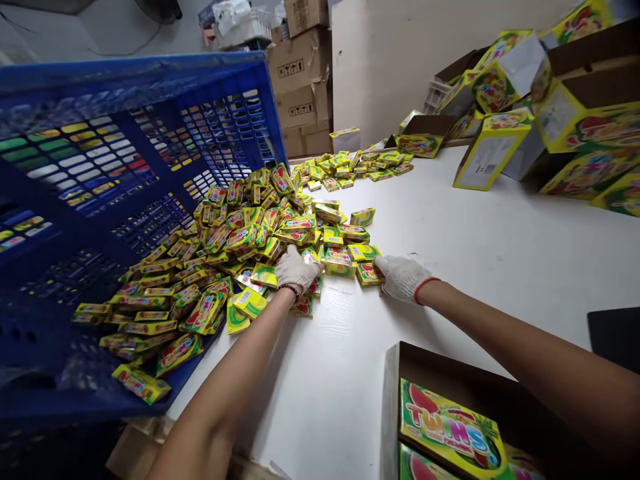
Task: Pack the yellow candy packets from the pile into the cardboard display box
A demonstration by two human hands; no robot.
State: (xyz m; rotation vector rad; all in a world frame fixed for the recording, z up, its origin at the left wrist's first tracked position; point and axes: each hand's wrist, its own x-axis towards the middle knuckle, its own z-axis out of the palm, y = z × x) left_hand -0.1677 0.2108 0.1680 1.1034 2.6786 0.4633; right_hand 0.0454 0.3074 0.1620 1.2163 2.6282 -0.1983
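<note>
Boxes, loads of them: small yellow-green candy-style ones (240, 233) heaped half in a tipped blue crate (273, 113) at the worktop's (430, 220) left edge and half spilled out toward its middle. Left hand (299, 269), in a whitish glove, is down on the front of the spill, and the fingers are partly lost among the boxes, so I can't tell if they're pinching anything. Right hand (404, 277), same kind of glove with a red cuff, is just across a bit of bare white surface, fingers looking pressed together and tips up against a box (369, 274) at the heap's right end; can't tell if that's a pinch or just a touch. Over by the near edge, right of middle, there's an open carton (391, 407) with bigger flat TWINS boxes (450, 430) inside, partly under the right forearm. Another low pile (350, 167) runs along the far edge, and a jumble of open yellow cartons (493, 150) crowds the far right corner.
</note>
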